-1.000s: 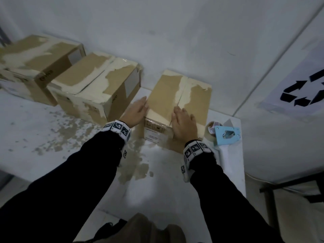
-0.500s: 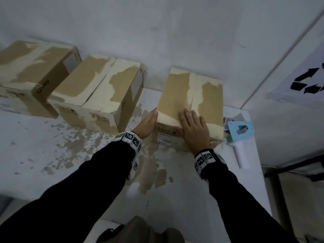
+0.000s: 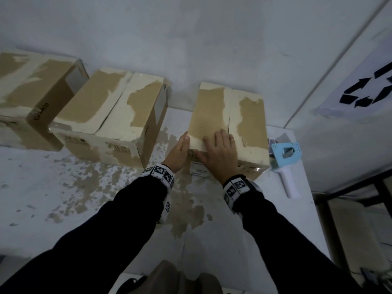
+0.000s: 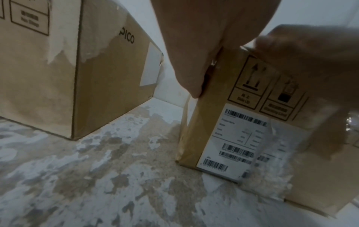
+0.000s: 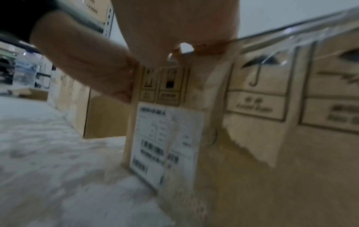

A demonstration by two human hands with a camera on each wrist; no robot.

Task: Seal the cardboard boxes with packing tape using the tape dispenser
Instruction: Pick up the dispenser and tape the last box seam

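A closed cardboard box with worn, peeled top flaps stands at the back right of the white table. My left hand lies flat against its left side near the front corner, fingers straight. My right hand rests flat on the top flaps over the front edge, next to the centre seam. The left wrist view shows the box with its barcode label and my left hand along its edge. The blue tape dispenser with a white handle lies on the table just right of the box, untouched.
Two more worn cardboard boxes stand in a row to the left against the white wall. The table top is stained and peeled in its middle. A recycling sign hangs on the right wall. The table's right edge runs just past the dispenser.
The box has swung round and now stands squarer to the wall. My right hand has slid further onto its top, while the left stays against its side.
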